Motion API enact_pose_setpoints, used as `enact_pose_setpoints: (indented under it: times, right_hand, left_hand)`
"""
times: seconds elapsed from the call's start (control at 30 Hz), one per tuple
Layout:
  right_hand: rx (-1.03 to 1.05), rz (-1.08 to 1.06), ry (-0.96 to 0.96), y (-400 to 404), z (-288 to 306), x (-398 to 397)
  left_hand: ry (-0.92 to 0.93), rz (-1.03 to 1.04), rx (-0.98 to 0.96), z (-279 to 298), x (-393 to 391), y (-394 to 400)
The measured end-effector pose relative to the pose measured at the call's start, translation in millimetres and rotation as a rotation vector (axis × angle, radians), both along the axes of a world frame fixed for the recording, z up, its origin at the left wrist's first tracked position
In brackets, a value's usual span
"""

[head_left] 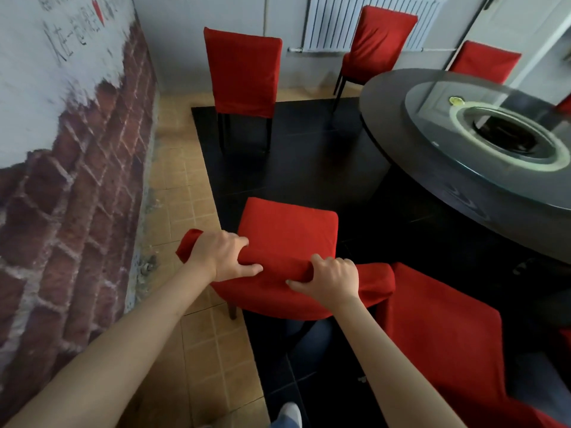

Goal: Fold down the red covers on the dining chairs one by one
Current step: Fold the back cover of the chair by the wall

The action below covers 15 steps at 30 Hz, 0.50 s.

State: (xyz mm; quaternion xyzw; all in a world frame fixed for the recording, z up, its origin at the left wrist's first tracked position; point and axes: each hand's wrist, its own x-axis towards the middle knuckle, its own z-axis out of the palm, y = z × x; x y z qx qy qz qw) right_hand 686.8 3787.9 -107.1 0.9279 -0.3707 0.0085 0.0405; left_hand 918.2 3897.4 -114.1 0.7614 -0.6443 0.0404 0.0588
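Observation:
A dining chair with a red cover [290, 230] stands right below me, seen from behind and above its backrest. The cover is bunched into a roll along the top of the backrest. My left hand [221, 257] grips the left part of that roll, thumb on the near side. My right hand [332, 278] grips the roll further right, fingers curled over the top. A second red-covered chair [445, 341] stands close on the right, its cover hanging down. Three more red-covered chairs stand further off: one [244, 72] by the wall, two [380, 47] [485, 61] behind the table.
A round black table [411, 168] with a glass turntable [506, 168] fills the right side. A brick-patterned wall [77, 168] runs close on the left. A white radiator [336, 23] hangs on the far wall. Tan tiles and a black floor area lie between the chairs.

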Motion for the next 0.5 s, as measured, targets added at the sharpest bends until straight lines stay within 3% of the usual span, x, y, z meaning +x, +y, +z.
enact_pose_setpoints:
  times: [0.5]
  right_hand:
    - [-0.116, -0.1, -0.126, 32.5, -7.0, 2.4]
  left_hand:
    - [0.0, -0.199, -0.082, -4.6, 17.5, 1.0]
